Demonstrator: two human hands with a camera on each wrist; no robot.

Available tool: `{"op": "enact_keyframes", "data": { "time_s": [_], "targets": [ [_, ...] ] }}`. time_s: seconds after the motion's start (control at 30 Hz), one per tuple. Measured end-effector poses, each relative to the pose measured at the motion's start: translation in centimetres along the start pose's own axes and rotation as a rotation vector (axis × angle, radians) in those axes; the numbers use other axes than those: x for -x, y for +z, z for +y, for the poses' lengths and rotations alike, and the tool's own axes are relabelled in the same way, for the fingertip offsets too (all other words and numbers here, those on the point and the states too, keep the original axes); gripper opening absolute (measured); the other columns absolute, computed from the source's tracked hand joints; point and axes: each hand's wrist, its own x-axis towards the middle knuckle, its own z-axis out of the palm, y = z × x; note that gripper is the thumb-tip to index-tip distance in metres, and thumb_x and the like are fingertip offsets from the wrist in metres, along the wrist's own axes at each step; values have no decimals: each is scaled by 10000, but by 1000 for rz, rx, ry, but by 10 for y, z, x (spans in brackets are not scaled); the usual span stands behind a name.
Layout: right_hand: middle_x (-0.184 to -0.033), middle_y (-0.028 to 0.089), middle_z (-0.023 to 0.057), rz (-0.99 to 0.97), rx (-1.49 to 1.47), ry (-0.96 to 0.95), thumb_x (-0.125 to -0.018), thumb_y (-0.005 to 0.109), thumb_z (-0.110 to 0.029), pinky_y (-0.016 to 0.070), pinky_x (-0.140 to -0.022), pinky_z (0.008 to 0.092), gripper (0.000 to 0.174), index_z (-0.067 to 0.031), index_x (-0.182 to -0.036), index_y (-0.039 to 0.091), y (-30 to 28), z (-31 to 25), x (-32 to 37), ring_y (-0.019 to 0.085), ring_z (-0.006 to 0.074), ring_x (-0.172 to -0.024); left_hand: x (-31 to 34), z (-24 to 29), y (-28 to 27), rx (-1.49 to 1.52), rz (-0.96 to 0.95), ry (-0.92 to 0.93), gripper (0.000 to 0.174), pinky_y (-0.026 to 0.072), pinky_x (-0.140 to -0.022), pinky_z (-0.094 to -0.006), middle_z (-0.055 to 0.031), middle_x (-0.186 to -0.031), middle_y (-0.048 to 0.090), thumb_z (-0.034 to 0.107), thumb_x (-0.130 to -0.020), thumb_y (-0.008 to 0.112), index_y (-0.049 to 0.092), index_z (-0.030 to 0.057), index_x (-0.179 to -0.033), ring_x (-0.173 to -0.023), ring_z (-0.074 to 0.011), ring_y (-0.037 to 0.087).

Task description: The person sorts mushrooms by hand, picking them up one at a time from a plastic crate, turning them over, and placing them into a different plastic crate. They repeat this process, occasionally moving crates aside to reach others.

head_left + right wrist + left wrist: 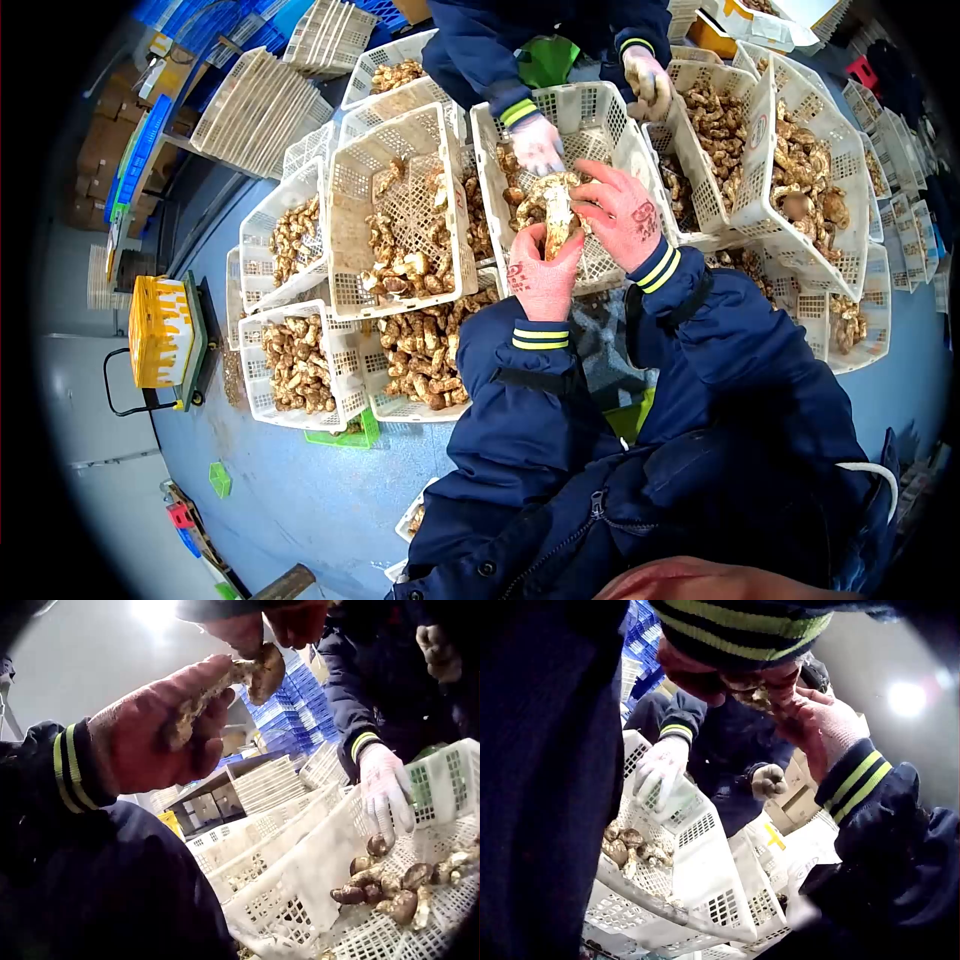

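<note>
A long pale mushroom (pixel 556 205) with brown patches is held above the middle white basket (pixel 482 130). My left hand (pixel 543 275), in a pink glove, grips its stem from below; the right wrist view shows the stem across the fingers of that left hand (pixel 161 727). The gloved right hand (pixel 627 218) has thumb and fingers at the mushroom's upper part, and in the right wrist view the fingertips of this right hand (pixel 266 626) meet the brown cap (pixel 266 675). Sleeve and hand partly hide the mushroom in the left wrist view.
Opposite, a person's white-gloved hand (pixel 538 145) reaches into the middle basket; their other hand (pixel 648 85) hangs at its right. Baskets of mushrooms (pixel 300 365) surround it on both sides. A yellow-and-white box (pixel 160 330) stands on a cart at the far left. Blue floor (pixel 290 490) shows below.
</note>
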Motion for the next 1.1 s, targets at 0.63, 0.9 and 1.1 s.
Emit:
{"op": "enact_keyframes", "data": {
  "time_s": [0.63,0.9,1.1],
  "targets": [
    [-1130,498,104,-70,-72,-65,-622,640,-174,368,-861,419,262,-90,-861,571,-10,-16,-11,441,314,-1077,0,3,-4,-103,101,49,340,421,-683,-304,-102,-812,541,140,-636,667,523,-31,-892,-749,-197,517],
    [-1072,524,86,-80,32,-154,-593,632,-169,343,-892,416,206,-95,-774,565,-7,-14,-13,432,294,-1094,1,8,-4,-287,127,143,344,434,-703,-336,-127,-824,547,179,-619,694,549,-9,-868,-782,-263,537],
    [-1050,526,90,-57,174,-238,-585,615,-149,330,-909,421,174,-78,-717,527,-9,-9,-20,435,286,-1092,1,9,-3,-343,72,134,340,429,-699,-348,-106,-795,553,247,-625,693,566,29,-853,-758,-265,534]
  ]
}}
